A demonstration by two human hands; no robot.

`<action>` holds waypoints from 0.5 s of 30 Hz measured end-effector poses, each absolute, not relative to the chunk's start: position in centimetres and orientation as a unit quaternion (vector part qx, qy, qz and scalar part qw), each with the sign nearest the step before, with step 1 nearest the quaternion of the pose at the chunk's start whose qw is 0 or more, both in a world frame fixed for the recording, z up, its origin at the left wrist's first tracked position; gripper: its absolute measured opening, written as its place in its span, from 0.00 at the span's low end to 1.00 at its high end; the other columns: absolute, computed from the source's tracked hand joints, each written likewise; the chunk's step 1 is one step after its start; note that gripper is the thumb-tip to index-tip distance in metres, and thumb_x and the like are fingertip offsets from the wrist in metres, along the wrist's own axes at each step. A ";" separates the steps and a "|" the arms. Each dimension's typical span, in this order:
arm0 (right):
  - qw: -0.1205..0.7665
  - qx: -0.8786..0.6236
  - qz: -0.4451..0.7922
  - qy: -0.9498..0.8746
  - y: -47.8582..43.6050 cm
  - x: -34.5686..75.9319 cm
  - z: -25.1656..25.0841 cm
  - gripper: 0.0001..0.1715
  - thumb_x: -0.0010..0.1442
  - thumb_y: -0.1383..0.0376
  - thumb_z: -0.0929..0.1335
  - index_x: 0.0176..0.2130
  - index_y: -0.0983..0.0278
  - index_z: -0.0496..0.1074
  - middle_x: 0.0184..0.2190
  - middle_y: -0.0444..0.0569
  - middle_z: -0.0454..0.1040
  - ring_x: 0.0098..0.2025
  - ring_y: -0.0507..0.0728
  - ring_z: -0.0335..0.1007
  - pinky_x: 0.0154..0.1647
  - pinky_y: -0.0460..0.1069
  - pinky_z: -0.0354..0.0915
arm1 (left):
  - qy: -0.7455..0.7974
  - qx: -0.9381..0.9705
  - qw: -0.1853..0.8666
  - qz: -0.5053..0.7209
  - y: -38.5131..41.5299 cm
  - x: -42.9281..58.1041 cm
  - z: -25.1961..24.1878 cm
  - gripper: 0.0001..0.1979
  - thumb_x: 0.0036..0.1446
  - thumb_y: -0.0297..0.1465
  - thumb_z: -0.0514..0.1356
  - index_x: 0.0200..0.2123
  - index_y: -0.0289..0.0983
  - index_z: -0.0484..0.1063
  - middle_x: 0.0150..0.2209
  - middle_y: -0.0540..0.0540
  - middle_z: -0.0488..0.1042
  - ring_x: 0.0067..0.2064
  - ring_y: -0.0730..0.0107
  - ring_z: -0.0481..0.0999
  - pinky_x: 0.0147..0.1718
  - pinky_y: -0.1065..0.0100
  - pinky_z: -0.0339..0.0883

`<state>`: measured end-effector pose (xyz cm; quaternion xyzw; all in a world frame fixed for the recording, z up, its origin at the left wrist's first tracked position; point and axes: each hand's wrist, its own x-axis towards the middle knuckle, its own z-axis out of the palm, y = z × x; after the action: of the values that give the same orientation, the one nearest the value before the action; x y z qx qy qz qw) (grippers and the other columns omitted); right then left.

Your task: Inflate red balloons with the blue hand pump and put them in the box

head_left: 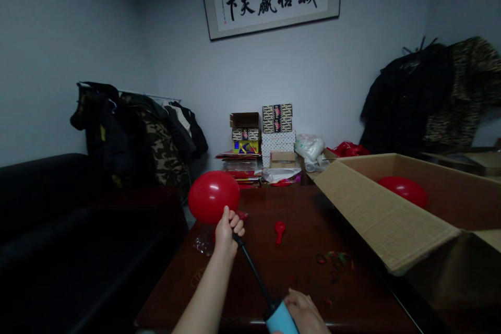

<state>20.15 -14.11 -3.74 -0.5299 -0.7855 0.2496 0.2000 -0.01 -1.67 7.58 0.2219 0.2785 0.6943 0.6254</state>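
Note:
My left hand [229, 228] is closed at the neck of an inflated red balloon [213, 194]. The black rod [254, 267] of a balloon pump runs up to the same fingers, which cover the spot where rod and balloon meet. At the bottom of the view, my right hand [303, 310] is wrapped round the pump's light blue barrel [282, 318]; the rod stands well out of it. A limp red balloon [279, 230] lies on the dark wooden table [258, 209]. Partly behind my left hand is clear plastic wrapping [203, 244].
To the right stands an open cardboard box [376, 209] with an inflated balloon [403, 190] inside; its flap leans toward the table. Rubber bands [338, 261] lie on the tabletop. Stacked boxes [277, 141] and a plastic bag [309, 146] are at the back. A black sofa [78, 240] is left.

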 end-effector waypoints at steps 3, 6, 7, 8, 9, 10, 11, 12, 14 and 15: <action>0.195 -0.538 0.241 -0.784 -14.2 20.3 -3.9 0.30 0.55 0.43 0.66 0.48 0.60 0.73 0.51 0.56 0.71 0.60 0.67 0.58 0.62 0.63 0.50 | 0.272 0.221 0.629 0.694 -1.2 -0.3 7.7 0.20 0.57 0.42 0.58 0.22 0.39 0.53 0.14 0.60 0.49 0.13 0.83 0.49 0.12 0.77 0.39; 0.196 -0.532 0.239 -0.788 -14.2 20.3 -3.1 0.30 0.55 0.42 0.65 0.45 0.61 0.74 0.50 0.56 0.72 0.61 0.68 0.57 0.62 0.64 0.48 | 0.268 0.214 0.631 0.696 -1.1 -0.1 7.6 0.20 0.57 0.42 0.58 0.22 0.38 0.53 0.14 0.60 0.49 0.13 0.83 0.48 0.12 0.77 0.40; 0.196 -0.529 0.241 -0.789 -14.3 20.3 -2.8 0.31 0.54 0.42 0.65 0.44 0.62 0.75 0.50 0.56 0.72 0.61 0.69 0.56 0.62 0.65 0.47 | 0.267 0.210 0.633 0.696 -1.1 0.0 7.5 0.20 0.57 0.42 0.58 0.22 0.38 0.53 0.14 0.60 0.49 0.13 0.83 0.48 0.12 0.77 0.39; 0.197 -0.528 0.243 -0.790 -14.3 20.3 -2.5 0.31 0.54 0.42 0.65 0.43 0.63 0.75 0.50 0.56 0.71 0.61 0.70 0.56 0.62 0.65 0.47 | 0.268 0.206 0.634 0.696 -1.2 0.1 7.4 0.20 0.56 0.42 0.58 0.22 0.38 0.53 0.14 0.60 0.48 0.13 0.83 0.48 0.12 0.77 0.39; 0.199 -0.528 0.245 -0.788 -14.4 20.3 -2.2 0.32 0.54 0.42 0.65 0.43 0.63 0.75 0.50 0.57 0.71 0.61 0.70 0.56 0.62 0.65 0.47 | 0.268 0.202 0.635 0.696 -1.2 0.2 7.3 0.21 0.56 0.42 0.59 0.22 0.38 0.53 0.14 0.60 0.48 0.13 0.83 0.48 0.12 0.77 0.39; 0.202 -0.530 0.246 -0.786 -14.5 20.3 -2.0 0.32 0.54 0.42 0.65 0.43 0.64 0.75 0.51 0.58 0.70 0.61 0.70 0.56 0.62 0.65 0.47 | 0.269 0.198 0.635 0.697 -1.3 0.4 7.2 0.21 0.56 0.42 0.59 0.22 0.38 0.53 0.14 0.60 0.48 0.13 0.83 0.48 0.12 0.77 0.39; 0.207 -0.532 0.247 -0.783 -14.5 20.3 -1.8 0.32 0.54 0.42 0.65 0.43 0.64 0.75 0.51 0.58 0.70 0.61 0.70 0.56 0.63 0.65 0.47 | 0.269 0.195 0.635 0.697 -1.5 0.5 7.1 0.21 0.55 0.42 0.60 0.22 0.38 0.53 0.14 0.60 0.48 0.13 0.84 0.48 0.12 0.77 0.38; 0.213 -0.533 0.246 -0.781 -14.6 20.3 -1.6 0.31 0.54 0.43 0.65 0.42 0.65 0.75 0.52 0.58 0.69 0.61 0.70 0.56 0.63 0.65 0.46 | 0.268 0.194 0.637 0.696 -1.6 0.8 7.0 0.21 0.55 0.42 0.60 0.22 0.38 0.52 0.14 0.60 0.48 0.13 0.84 0.48 0.13 0.77 0.38; 0.232 -0.531 0.240 -0.779 -14.8 20.2 -1.1 0.30 0.54 0.44 0.65 0.43 0.66 0.74 0.52 0.59 0.69 0.61 0.69 0.56 0.63 0.64 0.46 | 0.266 0.194 0.644 0.690 -1.9 1.5 6.9 0.22 0.54 0.43 0.61 0.22 0.39 0.52 0.15 0.60 0.48 0.13 0.84 0.48 0.13 0.77 0.38; 0.241 -0.528 0.237 -0.779 -14.8 20.2 -0.8 0.30 0.55 0.45 0.64 0.44 0.67 0.74 0.52 0.60 0.68 0.61 0.69 0.55 0.63 0.64 0.46 | 0.266 0.195 0.650 0.685 -2.1 1.9 6.9 0.22 0.53 0.43 0.61 0.22 0.39 0.52 0.15 0.60 0.48 0.13 0.84 0.48 0.13 0.77 0.37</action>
<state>20.21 -14.78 -0.84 -0.5283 -0.7788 0.2370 0.2414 1.93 -2.07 6.90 0.1954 0.2664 0.6846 0.6498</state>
